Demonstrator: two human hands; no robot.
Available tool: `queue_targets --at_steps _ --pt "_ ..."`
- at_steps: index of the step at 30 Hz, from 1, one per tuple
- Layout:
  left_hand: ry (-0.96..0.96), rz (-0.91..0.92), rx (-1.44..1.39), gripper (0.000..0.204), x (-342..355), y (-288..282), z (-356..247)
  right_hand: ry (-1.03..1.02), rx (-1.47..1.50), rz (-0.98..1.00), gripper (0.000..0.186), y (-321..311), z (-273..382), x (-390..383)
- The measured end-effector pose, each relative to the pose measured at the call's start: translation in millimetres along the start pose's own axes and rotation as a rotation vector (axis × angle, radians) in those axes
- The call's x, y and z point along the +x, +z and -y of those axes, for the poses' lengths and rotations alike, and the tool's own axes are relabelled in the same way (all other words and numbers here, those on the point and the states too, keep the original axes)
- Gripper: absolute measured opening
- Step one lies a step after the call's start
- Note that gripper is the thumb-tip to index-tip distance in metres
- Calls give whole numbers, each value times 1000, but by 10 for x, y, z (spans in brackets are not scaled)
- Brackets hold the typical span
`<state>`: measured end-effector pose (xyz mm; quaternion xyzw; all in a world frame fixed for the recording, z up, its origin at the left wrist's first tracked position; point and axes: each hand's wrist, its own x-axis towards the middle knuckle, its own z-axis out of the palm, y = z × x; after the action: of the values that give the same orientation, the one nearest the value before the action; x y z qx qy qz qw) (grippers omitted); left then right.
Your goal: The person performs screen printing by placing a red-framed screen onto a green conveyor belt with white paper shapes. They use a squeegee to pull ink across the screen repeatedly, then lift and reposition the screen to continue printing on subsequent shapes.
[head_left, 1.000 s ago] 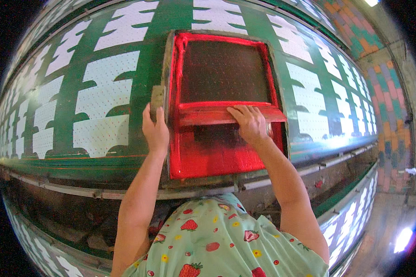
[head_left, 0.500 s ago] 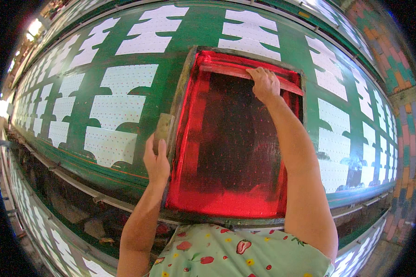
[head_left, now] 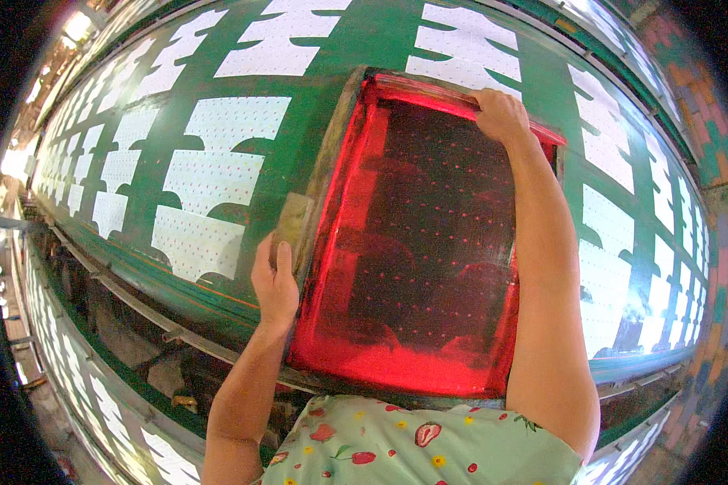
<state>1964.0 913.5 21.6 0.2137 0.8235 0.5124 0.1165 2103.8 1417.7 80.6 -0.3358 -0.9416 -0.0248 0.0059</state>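
Observation:
A screen-printing frame (head_left: 333,153) with a wooden rim lies in front of me, slightly turned. Its mesh (head_left: 437,242) is red around the sides and dark in the middle, with rows of small dots showing through. My left hand (head_left: 276,279) is closed around a worn wooden block (head_left: 294,220) on the frame's left side. At the far end, my right hand (head_left: 503,115) grips a long red-stained squeegee (head_left: 433,89) lying along the far rim. The fingertips of that hand are partly hidden behind its knuckles.
The frame rests on a long green table (head_left: 311,97) bearing rows of white dotted cut pieces (head_left: 198,242), with more pieces (head_left: 603,234) to the right. A metal rail (head_left: 170,335) runs along the near edge. Another table with white pieces (head_left: 81,356) stands at lower left.
My right hand and the squeegee have moved farther away and right, up to the far rim. More dotted mesh shows. My left hand keeps its hold, and the view has shifted slightly.

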Motion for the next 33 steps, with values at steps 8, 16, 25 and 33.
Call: queue_targets --at_steps 8,16,25,33 --pt "1 32 -56 47 18 -41 -28 -92 91 79 38 -194 187 -536" --pt "71 17 -74 51 27 -66 33 -95 98 204 42 -382 1001 -2041" --pt "258 -62 -78 59 93 14 268 -37 185 242 44 -584 1985 -3708" --pt "229 -54 -36 66 125 58 314 -45 214 120 38 -477 2465 -4717"
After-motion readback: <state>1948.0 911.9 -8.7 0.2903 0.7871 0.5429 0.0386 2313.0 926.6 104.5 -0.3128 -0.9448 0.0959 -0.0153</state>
